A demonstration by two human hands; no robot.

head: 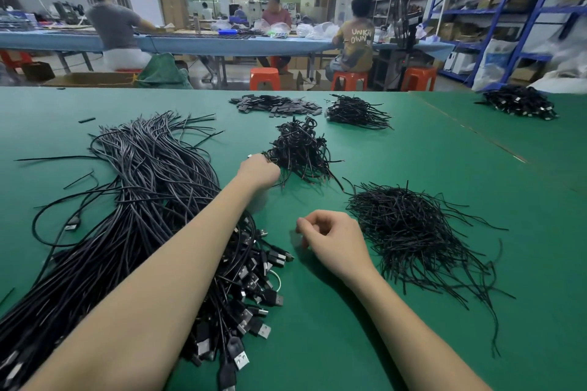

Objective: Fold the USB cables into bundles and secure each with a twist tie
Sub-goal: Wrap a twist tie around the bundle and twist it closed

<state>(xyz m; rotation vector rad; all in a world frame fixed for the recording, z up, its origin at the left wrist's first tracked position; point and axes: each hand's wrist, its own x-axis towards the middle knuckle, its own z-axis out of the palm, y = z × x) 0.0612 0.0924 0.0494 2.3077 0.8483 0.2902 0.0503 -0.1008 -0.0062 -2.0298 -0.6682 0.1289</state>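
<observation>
A big heap of loose black USB cables (149, 200) lies on the left of the green table (428, 168), plugs toward me. My left hand (258, 172) reaches far forward and is closed at the edge of the pile of tied cable bundles (300, 152), with a bundle's plug end showing at its fingers. My right hand (330, 241) hovers low over the table with fingers curled and nothing visible in them. Just right of it lies a heap of thin black twist ties (413, 232).
More cable piles (355, 111) (521, 101) and a heap of small grey sleeves (274, 104) lie at the far edge. Beyond the table, people sit at a blue bench (222, 43) with orange stools (264, 78). Blue shelving (508, 16) stands at the right.
</observation>
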